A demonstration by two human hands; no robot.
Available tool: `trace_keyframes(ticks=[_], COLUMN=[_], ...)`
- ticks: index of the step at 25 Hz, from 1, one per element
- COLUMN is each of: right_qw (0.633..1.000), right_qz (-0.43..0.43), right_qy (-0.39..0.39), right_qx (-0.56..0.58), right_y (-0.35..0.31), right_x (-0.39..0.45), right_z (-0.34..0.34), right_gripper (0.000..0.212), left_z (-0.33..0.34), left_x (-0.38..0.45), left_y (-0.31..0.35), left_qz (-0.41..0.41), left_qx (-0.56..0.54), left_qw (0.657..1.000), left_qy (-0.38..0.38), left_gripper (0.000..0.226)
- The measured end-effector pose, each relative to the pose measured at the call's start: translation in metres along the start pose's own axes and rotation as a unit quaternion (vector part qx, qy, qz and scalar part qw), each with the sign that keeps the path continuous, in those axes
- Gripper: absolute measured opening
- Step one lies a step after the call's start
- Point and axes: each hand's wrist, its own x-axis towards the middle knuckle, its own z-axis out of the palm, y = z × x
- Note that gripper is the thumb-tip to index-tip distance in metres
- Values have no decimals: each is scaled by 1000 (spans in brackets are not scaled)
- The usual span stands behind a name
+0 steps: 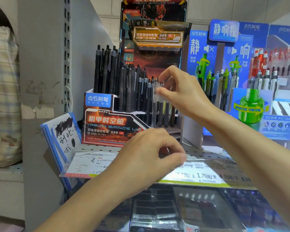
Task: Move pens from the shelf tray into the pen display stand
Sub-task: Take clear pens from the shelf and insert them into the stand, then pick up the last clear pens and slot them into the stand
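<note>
Shelf-top display stand [107,124] holds black pens [122,84] (upright); right hand [179,91] pinches one, left hand [151,148] curled, grip unclear.

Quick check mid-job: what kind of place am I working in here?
Most likely a stationery shop aisle. Branded cardboard pen display stands full of pens sit on a perforated metal shelf, and price labels run along its front edge.
</note>
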Motion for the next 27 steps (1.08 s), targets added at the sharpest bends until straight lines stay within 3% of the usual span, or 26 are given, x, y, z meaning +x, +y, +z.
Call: trace_keyframes(ticks=[5,11,16,22,27], right_qw=[999,997,997,994,987], right_qz=[23,11,4,105,150], right_qy=[12,19,37,21,26], right_qx=[31,78,71,-1,-58], right_y=[1,23,78,200,308], right_x=[-26,-74,-131,-205,-257], right_z=[-24,-107,-223,-379,-485], right_gripper=[13,6,5,10,7], left_z=[11,63,169,329,441], left_x=[6,26,53,113,160], left_y=[17,75,167,314,395], left_qz=[-22,-27,0,23,69], left_qx=[-56,-117,-135,-190,-199], left_qw=[996,992,990,981,977], left_qy=[62,48,39,-18,-39], left_gripper=[18,20,16,17,17])
